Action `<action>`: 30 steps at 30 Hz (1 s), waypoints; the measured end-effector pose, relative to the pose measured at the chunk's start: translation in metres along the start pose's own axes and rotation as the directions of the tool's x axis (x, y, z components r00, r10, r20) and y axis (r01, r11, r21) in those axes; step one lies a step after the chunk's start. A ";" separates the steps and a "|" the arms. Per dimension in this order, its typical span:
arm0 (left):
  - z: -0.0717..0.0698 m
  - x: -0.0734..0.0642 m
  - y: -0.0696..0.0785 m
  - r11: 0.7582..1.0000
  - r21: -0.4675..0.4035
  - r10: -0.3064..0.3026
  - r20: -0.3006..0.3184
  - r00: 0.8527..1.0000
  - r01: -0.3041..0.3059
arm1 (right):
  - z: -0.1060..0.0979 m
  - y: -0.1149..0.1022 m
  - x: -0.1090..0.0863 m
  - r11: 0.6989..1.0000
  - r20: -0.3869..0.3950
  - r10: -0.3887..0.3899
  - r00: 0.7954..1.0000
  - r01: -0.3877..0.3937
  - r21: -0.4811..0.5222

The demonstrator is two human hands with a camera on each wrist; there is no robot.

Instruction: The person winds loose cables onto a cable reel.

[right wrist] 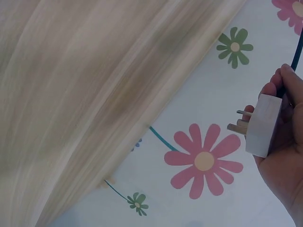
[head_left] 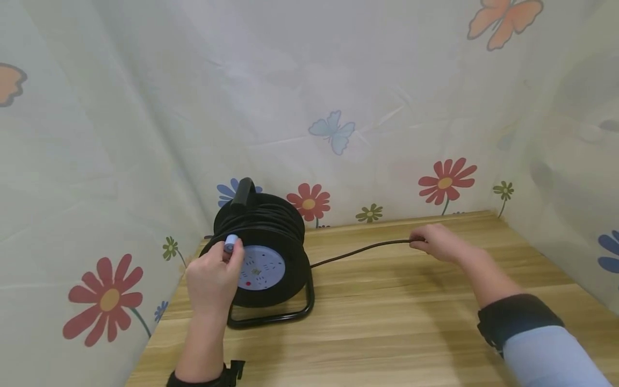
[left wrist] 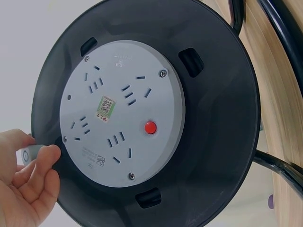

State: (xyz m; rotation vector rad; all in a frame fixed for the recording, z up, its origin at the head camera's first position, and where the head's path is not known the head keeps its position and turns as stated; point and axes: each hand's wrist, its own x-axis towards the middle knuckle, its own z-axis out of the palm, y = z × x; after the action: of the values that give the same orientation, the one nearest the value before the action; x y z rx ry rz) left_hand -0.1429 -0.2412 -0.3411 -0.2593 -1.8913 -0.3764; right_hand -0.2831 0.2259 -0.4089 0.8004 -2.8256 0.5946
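A black cable reel [head_left: 295,279] stands on its tubular frame, left of the table's middle, with dark cable wound round its drum. Its round grey socket panel [left wrist: 125,71] has a red button [left wrist: 150,127] and several outlets. At the panel's left side, my left hand [head_left: 213,282] pinches the small grey winding knob [head_left: 231,242] between thumb and fingers. Out to the right, my right hand [head_left: 440,243] grips the free end of the cable [head_left: 360,251], which runs from the reel just above the table. In the right wrist view a white plug [right wrist: 264,125] lies against the palm, its metal prongs pointing outward.
The wooden table [head_left: 367,317] reaches back to a pale curtain [head_left: 290,97] printed with flowers and butterflies. More of this cloth closes in both sides. A black carry handle [head_left: 243,193] rises from the reel's top, and its bent-tube foot [head_left: 275,320] faces the front.
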 end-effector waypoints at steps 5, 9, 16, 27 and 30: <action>0.001 0.002 0.001 1.000 0.003 0.008 -0.006 1.000 -0.008 | -0.004 -0.003 -0.002 1.000 -0.008 0.002 1.000 -0.002 -0.004; 0.003 0.003 0.003 1.000 0.003 0.006 -0.008 1.000 -0.006 | -0.005 -0.008 -0.002 1.000 -0.023 -0.001 1.000 0.000 -0.006; 0.007 0.006 0.011 0.999 0.015 -0.030 0.008 1.000 0.030 | -0.008 -0.021 -0.001 1.000 -0.028 0.011 1.000 -0.011 0.003; 0.027 0.006 0.036 0.999 -0.054 -0.004 0.060 0.998 0.007 | 0.004 -0.055 0.017 0.998 0.029 -0.069 0.997 0.069 0.002; 0.033 0.004 0.042 0.997 -0.073 0.010 0.108 0.994 -0.003 | 0.006 -0.072 0.024 0.995 0.055 -0.099 0.994 0.100 -0.017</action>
State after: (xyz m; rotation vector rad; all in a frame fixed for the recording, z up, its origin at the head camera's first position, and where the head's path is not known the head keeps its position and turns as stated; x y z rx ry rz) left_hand -0.1578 -0.1900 -0.3425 -0.3404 -1.9848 -0.4349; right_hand -0.2654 0.1562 -0.3845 0.9612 -2.8148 0.5377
